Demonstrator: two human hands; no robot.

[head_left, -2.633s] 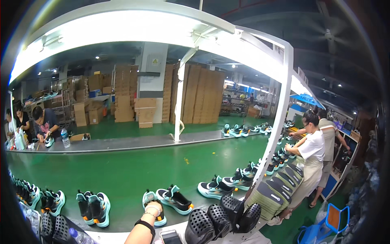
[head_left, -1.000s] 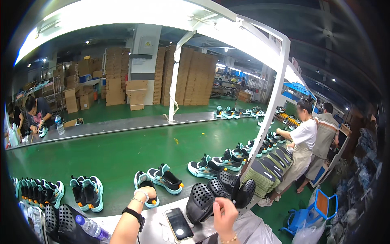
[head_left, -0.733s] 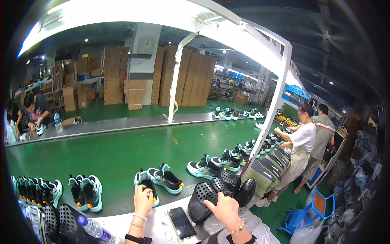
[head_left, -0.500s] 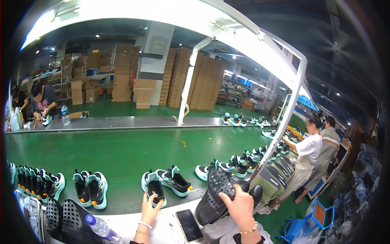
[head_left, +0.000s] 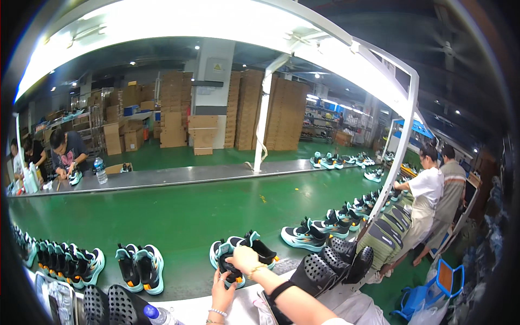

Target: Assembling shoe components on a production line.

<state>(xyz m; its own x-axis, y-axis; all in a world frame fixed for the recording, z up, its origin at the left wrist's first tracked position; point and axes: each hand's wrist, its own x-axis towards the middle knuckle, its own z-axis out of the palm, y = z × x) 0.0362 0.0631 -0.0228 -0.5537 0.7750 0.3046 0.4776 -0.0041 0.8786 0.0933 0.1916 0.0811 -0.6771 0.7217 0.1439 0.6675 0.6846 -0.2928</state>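
A black sneaker with a pale turquoise sole and an orange heel patch (head_left: 216, 252) stands on the green-topped bench in front of me. My left hand (head_left: 222, 295) is at its heel end, fingers bent against it. Over the shoe's opening is my right hand (head_left: 246, 260), fingers curled down around something dark that I cannot make out. Its partner sneaker (head_left: 265, 252) sits just behind and to the right, partly covered by that hand. Black perforated pieces (head_left: 317, 271) lie to the right of my right forearm.
Sneaker pairs line the bench, with one pair (head_left: 140, 268) to the left and a row (head_left: 303, 235) to the right. A capped bottle (head_left: 157, 314) and more perforated black pieces (head_left: 119, 306) are near my left. A white post (head_left: 398, 157) rises at right; co-workers stand beyond it.
My right hand has moved left from the black perforated pieces to the sneaker's opening. My left hand stays near the heel. The view has shifted, and my right forearm now covers the phone's place.
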